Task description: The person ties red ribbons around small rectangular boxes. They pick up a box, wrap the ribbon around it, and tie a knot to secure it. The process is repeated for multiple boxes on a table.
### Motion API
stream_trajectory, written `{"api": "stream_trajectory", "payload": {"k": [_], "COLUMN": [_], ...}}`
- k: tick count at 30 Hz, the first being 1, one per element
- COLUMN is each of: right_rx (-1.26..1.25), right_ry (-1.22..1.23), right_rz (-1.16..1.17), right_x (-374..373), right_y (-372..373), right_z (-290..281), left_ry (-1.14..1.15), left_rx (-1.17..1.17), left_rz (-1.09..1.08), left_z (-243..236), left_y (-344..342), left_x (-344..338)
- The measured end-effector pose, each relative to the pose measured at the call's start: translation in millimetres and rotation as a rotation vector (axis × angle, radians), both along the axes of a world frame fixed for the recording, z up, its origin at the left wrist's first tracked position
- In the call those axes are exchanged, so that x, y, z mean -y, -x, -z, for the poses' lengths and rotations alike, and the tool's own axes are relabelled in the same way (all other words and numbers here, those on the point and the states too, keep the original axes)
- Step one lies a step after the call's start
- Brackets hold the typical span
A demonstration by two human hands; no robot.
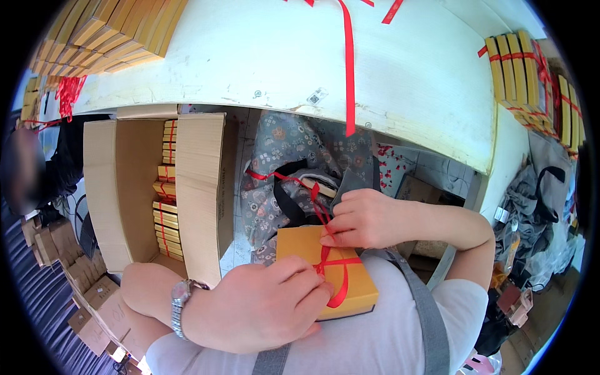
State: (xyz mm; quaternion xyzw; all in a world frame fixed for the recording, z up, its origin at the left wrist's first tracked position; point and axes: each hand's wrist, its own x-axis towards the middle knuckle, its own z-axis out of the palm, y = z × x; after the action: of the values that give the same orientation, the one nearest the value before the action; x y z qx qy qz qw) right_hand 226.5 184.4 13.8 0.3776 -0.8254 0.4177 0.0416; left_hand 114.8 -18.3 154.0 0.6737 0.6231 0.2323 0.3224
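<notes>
A yellow gift box (pixel 356 281) rests tilted against my body, with red ribbon (pixel 343 262) wrapped around it and crossing on its top. My left hand (pixel 275 303), a metal watch (pixel 181 300) on its wrist, lies over the box's near left part, its fingers closed on the ribbon by the crossing. My right hand (pixel 369 219) pinches the ribbon at the far edge of the box. One ribbon end sticks up past its fingertips, and a loop hangs over the box's near side. The left fingertips are partly hidden.
An open cardboard box (pixel 200 187) holding tied yellow boxes (pixel 165 231) stands to my left. Ahead is a white table (pixel 250 56) with stacked yellow boxes (pixel 119 31) and a hanging ribbon strip (pixel 349 69). More tied boxes (pixel 519 69) sit at the far right. A flowered cloth (pixel 269 150) covers my lap.
</notes>
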Motion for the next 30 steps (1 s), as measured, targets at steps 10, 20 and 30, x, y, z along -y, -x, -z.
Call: {"api": "stream_trajectory", "payload": {"k": [10,20,30], "right_rx": [0.94,0.85,0.694], "right_ry": [0.44,0.109,-0.307], "right_rz": [0.437,0.828,0.67], "right_x": [-64,-81,-110], "right_y": [61,127,161], "right_z": [-32,-47,-125], "left_ry": [-0.331,-0.387,-0.643], "left_rx": [0.777,0.697,0.227], "left_rz": [-0.898,-1.389,-1.422], "left_z": [63,160,137], "left_y": [99,146,135], "left_x": [45,-26,-59]}}
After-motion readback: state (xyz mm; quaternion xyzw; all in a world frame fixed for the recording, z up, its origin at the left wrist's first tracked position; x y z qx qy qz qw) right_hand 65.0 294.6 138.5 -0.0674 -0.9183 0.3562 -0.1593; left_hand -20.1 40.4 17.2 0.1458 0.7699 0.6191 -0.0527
